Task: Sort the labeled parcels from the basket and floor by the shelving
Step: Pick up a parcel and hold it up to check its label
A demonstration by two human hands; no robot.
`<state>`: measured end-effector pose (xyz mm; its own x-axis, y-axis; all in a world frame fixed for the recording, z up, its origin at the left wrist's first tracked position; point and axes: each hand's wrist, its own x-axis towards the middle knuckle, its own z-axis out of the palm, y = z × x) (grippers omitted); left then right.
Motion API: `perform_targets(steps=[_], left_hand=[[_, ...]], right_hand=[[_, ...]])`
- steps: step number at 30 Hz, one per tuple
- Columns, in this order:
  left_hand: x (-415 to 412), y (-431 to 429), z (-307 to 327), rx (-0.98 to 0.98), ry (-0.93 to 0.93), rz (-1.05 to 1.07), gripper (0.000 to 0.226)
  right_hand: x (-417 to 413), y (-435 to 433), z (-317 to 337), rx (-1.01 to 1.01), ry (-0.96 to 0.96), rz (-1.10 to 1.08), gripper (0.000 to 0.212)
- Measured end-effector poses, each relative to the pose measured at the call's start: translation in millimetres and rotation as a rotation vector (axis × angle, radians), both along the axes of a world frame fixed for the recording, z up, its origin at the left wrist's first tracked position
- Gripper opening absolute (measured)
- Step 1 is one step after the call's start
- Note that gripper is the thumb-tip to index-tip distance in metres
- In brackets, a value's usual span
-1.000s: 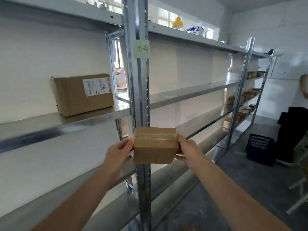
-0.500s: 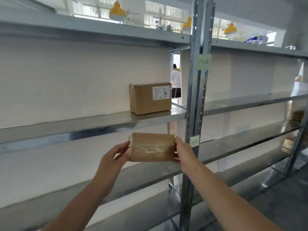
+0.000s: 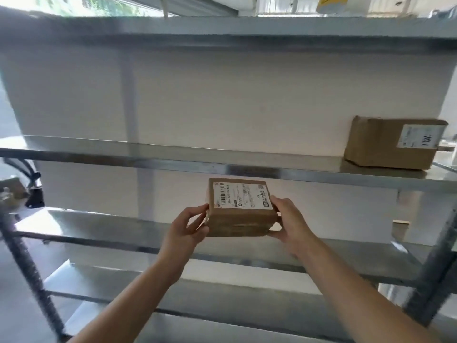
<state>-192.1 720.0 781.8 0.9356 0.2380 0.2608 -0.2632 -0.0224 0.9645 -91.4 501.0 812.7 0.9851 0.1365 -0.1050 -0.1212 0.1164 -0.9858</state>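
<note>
White wall point(image 3: 247, 100); window point(image 3: 74, 6) above, top left.

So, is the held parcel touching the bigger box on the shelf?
Apart. Head view shows the held parcel well left of and below the bigger box.

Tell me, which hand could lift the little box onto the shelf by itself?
Probably the right hand: it wraps under and over the small parcel, while the left hand only pinches its side edge.

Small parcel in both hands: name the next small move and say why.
Probably ease the small parcel forward and set it down on the shelf just below it. The left hand and right hand grip its sides, label up, and it is held level with the gap above that shelf.
</note>
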Motion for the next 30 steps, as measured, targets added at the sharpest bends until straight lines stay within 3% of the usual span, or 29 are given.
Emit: perform_targets(steps=[4, 12, 19, 27, 30], left_hand=[[-25, 48, -11, 0.018, -0.039, 0.128, 0.042], [-53, 124, -26, -0.074, -0.095, 0.176, 0.055], [-70, 172, -26, -0.090, -0.127, 0.532, 0.039], [-79, 191, -24, -0.045, -0.066, 0.947, 0.038], [-83, 190, -22, -0.083, -0.047, 1.120, 0.047]], right_hand=[[3, 53, -8, 0.050, -0.038, 0.150, 0.023], [20, 160, -22, 0.066, -0.078, 0.534, 0.029], [40, 242, -31, 0.143, -0.012, 0.848, 0.030], [39, 313, -46, 0.176, 0.052, 1.118, 0.040], [33, 332, -54, 0.164, 0.050, 1.236, 0.040]])
